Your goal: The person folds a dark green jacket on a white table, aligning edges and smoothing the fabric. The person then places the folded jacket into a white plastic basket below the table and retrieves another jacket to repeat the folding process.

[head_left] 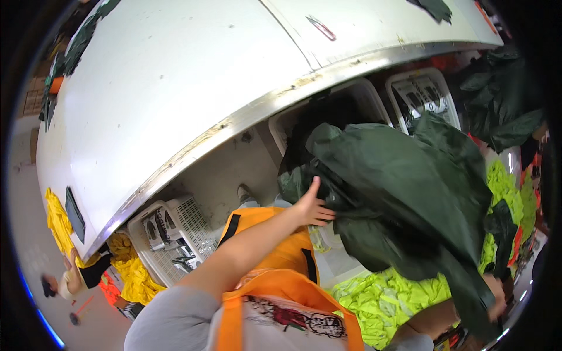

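Observation:
A large, dark green, slightly shiny garment (pixel 404 193) is spread in the air in front of me, right of centre, and looks like rainwear. My left hand (pixel 313 207) is at its left edge, thumb up and fingers stretched out against the folds. At the lower right, my right hand (pixel 496 297) is closed on a hanging end of the same garment. Its fingers are partly covered by the cloth. The garment hides part of a white basket (pixel 374 99) with dark material in it.
A long white table (pixel 170 70) curves across the top, with red-handled snips (pixel 321 27) on it. Below stand a basket with packets (pixel 422 96) and another crate (pixel 161 234). Yellow-green garments (pixel 386 304) are heaped under my right arm; yellow cloth (pixel 132 266) lies left. Someone (pixel 67 281) is at the far left.

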Tool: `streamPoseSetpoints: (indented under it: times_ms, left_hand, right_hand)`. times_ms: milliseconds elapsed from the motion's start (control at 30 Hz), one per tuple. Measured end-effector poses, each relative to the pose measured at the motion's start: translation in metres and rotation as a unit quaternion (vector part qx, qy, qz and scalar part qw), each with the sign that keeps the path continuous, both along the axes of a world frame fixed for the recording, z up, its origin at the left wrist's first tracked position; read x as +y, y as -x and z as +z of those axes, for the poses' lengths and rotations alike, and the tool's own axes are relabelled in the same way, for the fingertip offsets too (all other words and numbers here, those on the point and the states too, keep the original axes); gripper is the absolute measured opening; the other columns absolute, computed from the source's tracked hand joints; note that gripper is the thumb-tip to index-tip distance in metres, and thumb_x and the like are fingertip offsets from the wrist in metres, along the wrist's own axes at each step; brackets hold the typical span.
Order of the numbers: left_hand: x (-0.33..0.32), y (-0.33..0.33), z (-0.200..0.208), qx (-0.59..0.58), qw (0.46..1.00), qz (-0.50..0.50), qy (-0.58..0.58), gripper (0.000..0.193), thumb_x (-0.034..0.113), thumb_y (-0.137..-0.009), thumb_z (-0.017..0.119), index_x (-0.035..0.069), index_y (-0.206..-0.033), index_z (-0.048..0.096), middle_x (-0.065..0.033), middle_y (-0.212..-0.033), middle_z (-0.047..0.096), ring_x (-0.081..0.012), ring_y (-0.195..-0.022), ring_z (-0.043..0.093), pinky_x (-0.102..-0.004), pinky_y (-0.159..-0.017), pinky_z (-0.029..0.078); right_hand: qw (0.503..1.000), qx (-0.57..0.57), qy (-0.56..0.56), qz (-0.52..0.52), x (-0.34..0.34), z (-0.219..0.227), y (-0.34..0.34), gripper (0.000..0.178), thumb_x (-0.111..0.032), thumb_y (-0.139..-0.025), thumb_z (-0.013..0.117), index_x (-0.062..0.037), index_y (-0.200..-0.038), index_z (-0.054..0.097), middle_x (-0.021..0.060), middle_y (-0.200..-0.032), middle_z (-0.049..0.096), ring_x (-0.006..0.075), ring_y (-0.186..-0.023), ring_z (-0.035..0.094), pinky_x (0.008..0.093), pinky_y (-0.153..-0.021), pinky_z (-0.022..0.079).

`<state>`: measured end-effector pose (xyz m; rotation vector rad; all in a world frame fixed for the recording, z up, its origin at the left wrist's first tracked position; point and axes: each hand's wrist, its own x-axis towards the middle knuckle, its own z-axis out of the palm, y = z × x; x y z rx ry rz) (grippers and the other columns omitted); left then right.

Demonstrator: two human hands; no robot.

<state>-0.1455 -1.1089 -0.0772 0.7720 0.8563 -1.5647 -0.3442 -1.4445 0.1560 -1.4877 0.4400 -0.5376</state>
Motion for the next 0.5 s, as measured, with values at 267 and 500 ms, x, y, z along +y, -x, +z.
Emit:
streamPoseSetpoints:
  times_ms: [267, 500]
  left_hand:
    - [-0.190, -0.076, 0.063, -0.118, 0.822, 0.456, 0.321, 0.049, 0.041, -0.091, 0.049, 0.006, -0.123, 0.055, -0.0158, -0.125, 0.057, -0.0299, -0.115, 0.053, -0.0427, -0.100, 0.039]
    - [-0.153, -0.022, 0.111, -0.245, 0.883, 0.280, 0.286, 0.048, 0.039, -0.090, 0.051, 0.005, -0.124, 0.054, -0.0165, -0.125, 0.057, -0.0298, -0.115, 0.053, -0.0409, -0.099, 0.040]
  right_hand:
    - [0.832, 0.364, 0.353, -0.225, -0.048, 0.071, 0.102, 0.044, -0.007, -0.090, 0.049, -0.0014, -0.132, 0.034, 0.0139, -0.132, 0.040, 0.0238, -0.122, 0.040, 0.0333, -0.099, 0.033]
    - [0.550, 0.682, 0.452, -0.168, -0.065, 0.146, 0.158, 0.052, -0.010, -0.096, 0.043, -0.0018, -0.143, 0.023, 0.0167, -0.145, 0.032, 0.0265, -0.133, 0.033, 0.0346, -0.107, 0.027]
